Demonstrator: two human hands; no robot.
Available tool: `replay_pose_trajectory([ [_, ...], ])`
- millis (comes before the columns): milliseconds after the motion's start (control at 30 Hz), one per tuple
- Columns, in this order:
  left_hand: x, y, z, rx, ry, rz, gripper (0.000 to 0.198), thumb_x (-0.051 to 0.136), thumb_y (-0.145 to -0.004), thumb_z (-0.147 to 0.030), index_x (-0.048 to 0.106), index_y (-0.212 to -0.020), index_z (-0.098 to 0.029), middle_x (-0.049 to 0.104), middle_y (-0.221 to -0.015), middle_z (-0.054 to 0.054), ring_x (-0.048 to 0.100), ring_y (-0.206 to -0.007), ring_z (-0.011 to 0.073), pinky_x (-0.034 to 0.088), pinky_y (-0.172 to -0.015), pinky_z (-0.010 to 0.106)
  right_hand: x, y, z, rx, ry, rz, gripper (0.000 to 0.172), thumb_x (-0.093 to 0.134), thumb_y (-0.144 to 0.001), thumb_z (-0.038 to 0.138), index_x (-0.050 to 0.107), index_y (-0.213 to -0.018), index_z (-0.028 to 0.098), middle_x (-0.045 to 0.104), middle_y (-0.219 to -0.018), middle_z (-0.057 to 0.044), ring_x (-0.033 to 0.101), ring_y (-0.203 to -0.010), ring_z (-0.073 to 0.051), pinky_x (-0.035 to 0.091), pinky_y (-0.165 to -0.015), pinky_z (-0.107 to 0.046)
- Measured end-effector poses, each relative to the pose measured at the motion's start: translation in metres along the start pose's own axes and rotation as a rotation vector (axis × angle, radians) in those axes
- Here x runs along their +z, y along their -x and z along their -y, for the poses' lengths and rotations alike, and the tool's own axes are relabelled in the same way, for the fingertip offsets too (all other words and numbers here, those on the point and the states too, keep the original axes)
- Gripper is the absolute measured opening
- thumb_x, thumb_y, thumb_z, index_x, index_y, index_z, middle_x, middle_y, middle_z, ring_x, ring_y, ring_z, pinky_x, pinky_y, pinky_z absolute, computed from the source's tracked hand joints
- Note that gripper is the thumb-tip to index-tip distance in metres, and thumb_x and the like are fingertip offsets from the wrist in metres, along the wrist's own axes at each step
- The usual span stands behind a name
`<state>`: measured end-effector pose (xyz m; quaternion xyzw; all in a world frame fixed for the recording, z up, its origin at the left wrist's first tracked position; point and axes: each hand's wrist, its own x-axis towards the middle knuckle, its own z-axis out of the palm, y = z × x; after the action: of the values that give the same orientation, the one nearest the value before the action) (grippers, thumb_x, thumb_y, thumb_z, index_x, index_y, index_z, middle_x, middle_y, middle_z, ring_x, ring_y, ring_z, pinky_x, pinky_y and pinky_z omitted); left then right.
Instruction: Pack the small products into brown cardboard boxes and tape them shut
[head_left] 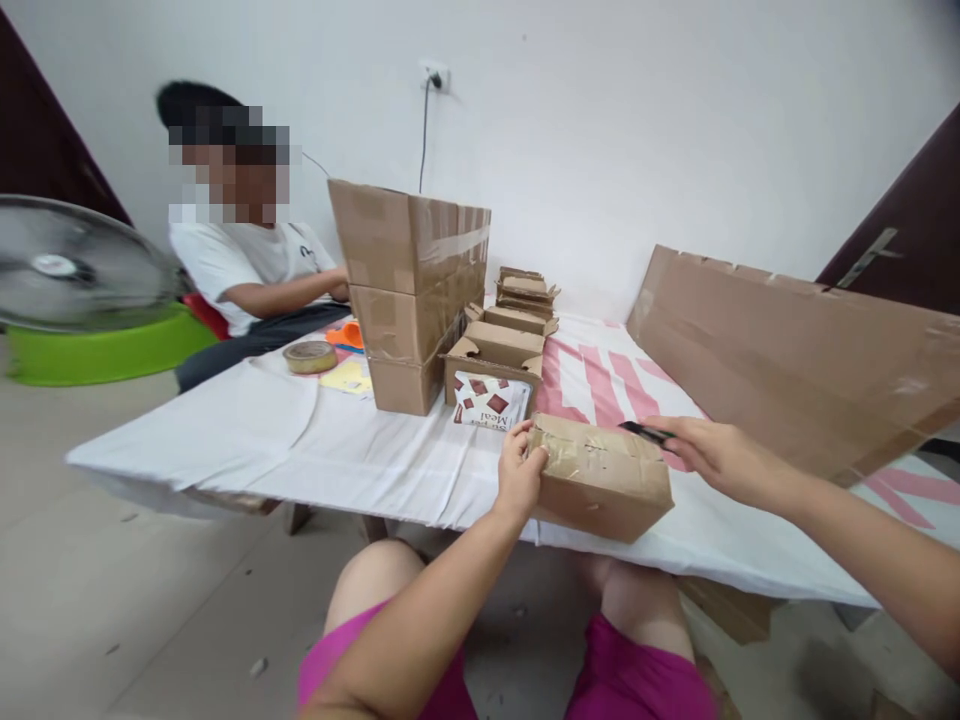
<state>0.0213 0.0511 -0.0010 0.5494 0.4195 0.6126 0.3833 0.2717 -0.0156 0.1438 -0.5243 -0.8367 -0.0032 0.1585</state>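
A taped cardboard box [600, 480] lies at the near edge of the cloth-covered table, its top crossed by clear tape. My left hand [521, 465] grips its left end, thumb on top and fingers behind. My right hand [701, 450] is closed around a black utility knife [646, 433], which it holds at the box's far right top edge. Whether the blade touches the tape I cannot tell. Just behind my left hand a white pouch with brown squares [489, 400] leans against an open cardboard box [491, 348].
Stacked closed boxes [394, 320] stand left of centre, with more open boxes [525, 290] behind. A large cardboard sheet [780, 350] leans on the right. A tape roll [310, 357] and an orange object [346, 335] lie left. A person [259, 270] sits beyond, near a fan [75, 262].
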Motion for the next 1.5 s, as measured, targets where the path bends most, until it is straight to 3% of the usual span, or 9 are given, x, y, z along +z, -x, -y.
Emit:
replay_pose_trajectory([
  [133, 0.0, 0.0, -0.001, 0.002, 0.011, -0.024, 0.01, 0.052, -0.073, -0.015, 0.057, -0.064, -0.018, 0.055, -0.117, 0.008, 0.051, -0.117, 0.0236, 0.04, -0.101, 0.037, 0.012, -0.044, 0.033, -0.104, 0.002, 0.127, 0.035, 0.047, -0.086, 0.03, 0.061, -0.118, 0.033, 0.072, -0.097, 0.002, 0.067, -0.08, -0.019, 0.049, -0.067, -0.029],
  [267, -0.004, 0.004, 0.003, 0.093, 0.013, -0.003, 0.008, 0.054, -0.076, -0.019, 0.062, -0.077, -0.018, 0.051, -0.122, 0.009, 0.048, -0.12, 0.0247, 0.037, -0.105, 0.04, 0.027, -0.075, 0.048, -0.162, 0.178, 0.232, 0.047, 0.048, -0.079, 0.013, 0.061, -0.12, 0.032, 0.071, -0.09, 0.0, 0.065, -0.073, -0.018, 0.042, -0.06, -0.025],
  [467, -0.001, 0.003, 0.004, 0.119, 0.045, -0.027, 0.01, 0.054, -0.076, -0.022, 0.063, -0.078, -0.018, 0.052, -0.116, 0.008, 0.05, -0.115, 0.0247, 0.038, -0.102, 0.039, 0.027, -0.098, 0.064, -0.239, 0.292, 0.305, 0.054, 0.048, -0.075, 0.008, 0.06, -0.121, 0.032, 0.069, -0.076, 0.0, 0.062, -0.061, -0.015, 0.036, -0.056, -0.023],
  [633, 0.001, 0.002, 0.001, 0.12, 0.072, -0.04, 0.01, 0.054, -0.075, -0.023, 0.062, -0.076, -0.018, 0.053, -0.111, 0.008, 0.05, -0.112, 0.0243, 0.038, -0.1, 0.04, 0.018, -0.107, 0.08, -0.225, 0.478, 0.422, 0.057, 0.047, -0.077, 0.008, 0.054, -0.129, 0.03, 0.07, -0.084, -0.005, 0.064, -0.069, -0.017, 0.033, -0.055, -0.023],
  [800, -0.001, 0.003, 0.002, 0.129, 0.055, -0.042, 0.012, 0.054, -0.075, -0.024, 0.063, -0.081, -0.018, 0.053, -0.113, 0.008, 0.051, -0.112, 0.0244, 0.039, -0.1, 0.04, 0.015, -0.108, 0.084, -0.244, 0.562, 0.558, 0.052, 0.043, -0.083, 0.012, 0.052, -0.13, 0.032, 0.071, -0.087, -0.008, 0.065, -0.072, -0.02, 0.031, -0.054, -0.025],
  [933, -0.002, 0.002, 0.004, 0.137, 0.024, -0.021, 0.017, 0.053, -0.077, -0.025, 0.064, -0.087, -0.018, 0.052, -0.114, 0.009, 0.05, -0.112, 0.0246, 0.038, -0.1, 0.039, 0.007, -0.098, 0.068, -0.273, 0.613, 0.637, 0.049, 0.043, -0.083, 0.008, 0.059, -0.123, 0.031, 0.071, -0.089, -0.008, 0.065, -0.076, -0.02, 0.031, -0.055, -0.027],
  [1167, 0.0, -0.001, 0.005, 0.122, -0.001, -0.005, 0.018, 0.052, -0.078, -0.026, 0.063, -0.09, -0.018, 0.051, -0.114, 0.009, 0.049, -0.113, 0.0244, 0.038, -0.1, 0.038, -0.006, -0.074, 0.034, -0.282, 0.607, 0.567, 0.052, 0.045, -0.081, 0.005, 0.06, -0.122, 0.033, 0.069, -0.078, -0.006, 0.062, -0.063, -0.016, 0.028, -0.052, -0.026],
  [1367, -0.001, -0.002, 0.006, 0.129, -0.02, 0.01, 0.017, 0.052, -0.079, -0.027, 0.063, -0.087, -0.017, 0.05, -0.114, 0.009, 0.05, -0.112, 0.0245, 0.037, -0.101, 0.038, 0.0, -0.07, 0.036, -0.3, 0.661, 0.563, 0.056, 0.043, -0.081, 0.004, 0.055, -0.127, 0.033, 0.068, -0.077, -0.006, 0.059, -0.06, -0.016, 0.024, -0.05, -0.028],
  [1500, -0.003, -0.002, 0.004, 0.142, -0.037, 0.029, 0.017, 0.051, -0.08, -0.027, 0.063, -0.089, -0.018, 0.05, -0.114, 0.008, 0.05, -0.112, 0.0241, 0.038, -0.101, 0.038, 0.0, -0.062, 0.03, -0.324, 0.69, 0.57, 0.049, 0.041, -0.086, 0.008, 0.056, -0.127, 0.03, 0.067, -0.074, -0.007, 0.059, -0.06, -0.017, 0.024, -0.051, -0.029],
])
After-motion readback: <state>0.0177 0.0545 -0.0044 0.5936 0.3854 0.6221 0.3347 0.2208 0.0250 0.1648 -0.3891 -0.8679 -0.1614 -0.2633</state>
